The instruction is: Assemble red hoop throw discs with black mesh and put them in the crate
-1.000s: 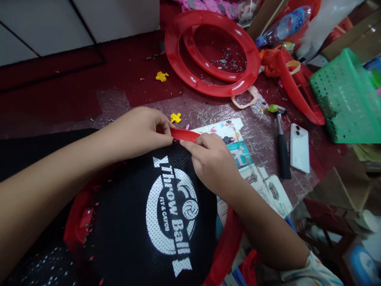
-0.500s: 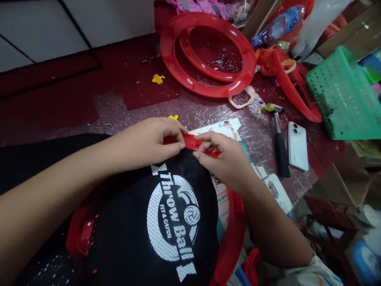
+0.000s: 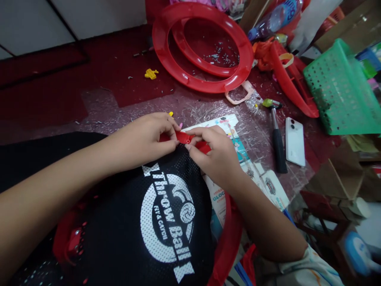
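Black mesh fabric (image 3: 125,238) printed "Throw Ball" in white lies over a red plastic ring (image 3: 228,242). At the ring's far edge, my left hand (image 3: 154,133) is closed, thumb and fingers pinching the red rim and the fabric border. Close beside it, my right hand (image 3: 214,149) is closed too, its thumb and fingertips on the fabric border at the same rim. Between them shows a short bare stretch of red rim with a small round mark. What lies under the fingertips is hidden.
Beyond my hands lie stacked red rings (image 3: 202,85) and a yellow plastic piece (image 3: 151,74). On the right are a hammer (image 3: 278,147), a white phone (image 3: 295,141), a green basket (image 3: 333,91) and a plastic bottle (image 3: 274,20). Printed cards (image 3: 220,194) lie under the ring.
The view has shifted slightly, so most things sit a little further left and up. My right fingers have curled in closer on the fabric border; my left hand keeps its pinch.
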